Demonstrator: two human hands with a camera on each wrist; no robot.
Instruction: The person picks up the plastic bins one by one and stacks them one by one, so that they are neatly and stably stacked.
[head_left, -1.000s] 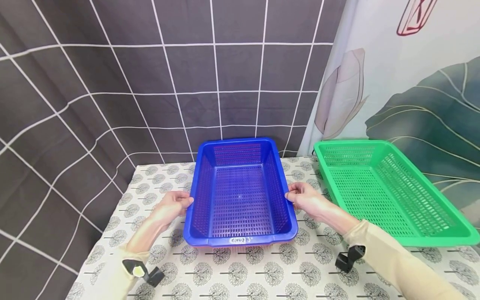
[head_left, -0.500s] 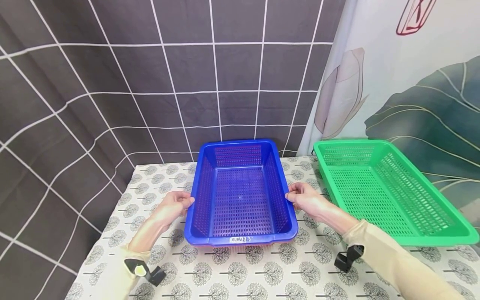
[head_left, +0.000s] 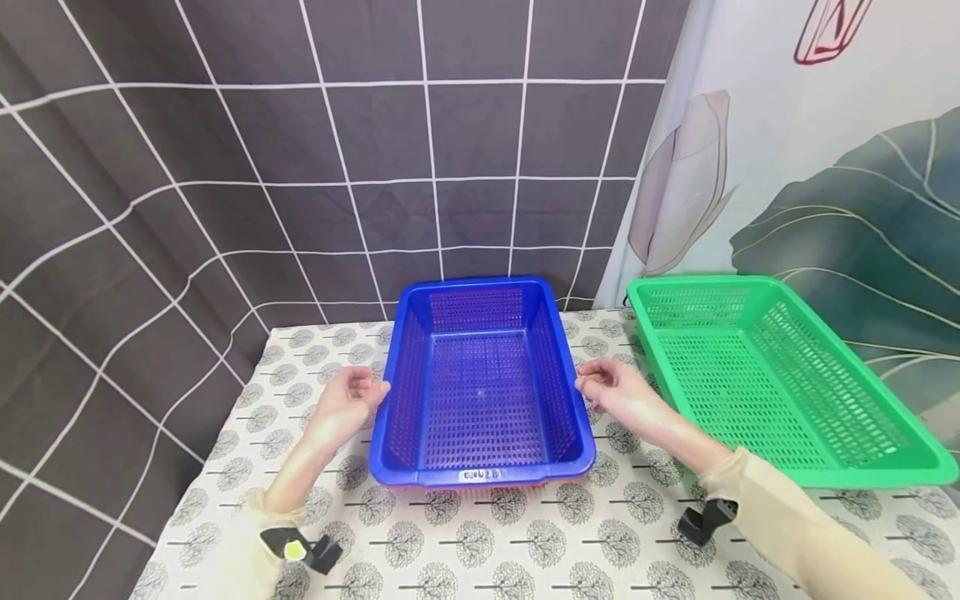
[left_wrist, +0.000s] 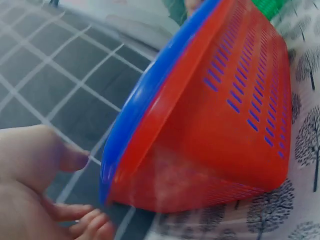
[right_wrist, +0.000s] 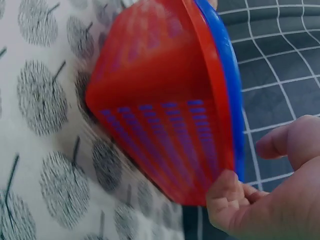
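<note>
A blue plastic basket (head_left: 483, 477) with slotted walls sits nested in a red basket (left_wrist: 240, 125), whose outer walls fill much of both wrist views. From above, the red one is nearly hidden beneath the blue rim. My left hand (head_left: 345, 406) is at the left side of the rim; in its wrist view the thumb and loosely bent fingers stand spread and off the baskets. On the opposite side, my right hand (head_left: 621, 397) has its thumb away from the blue rim, while its bent fingertips (right_wrist: 225, 195) are right at the red rim's underside.
A green slotted basket (head_left: 873, 387) stands to the right, beyond the right forearm. The tablecloth (head_left: 472, 546) has a tree print. A dark gridded curtain (head_left: 480, 133) hangs behind and left, with a pale leaf-patterned one (head_left: 750, 167) at the right.
Both hands have let go of the blue rim, thumbs and fingers coming apart and edging up and outward slightly. The baskets stay in about the same place.
</note>
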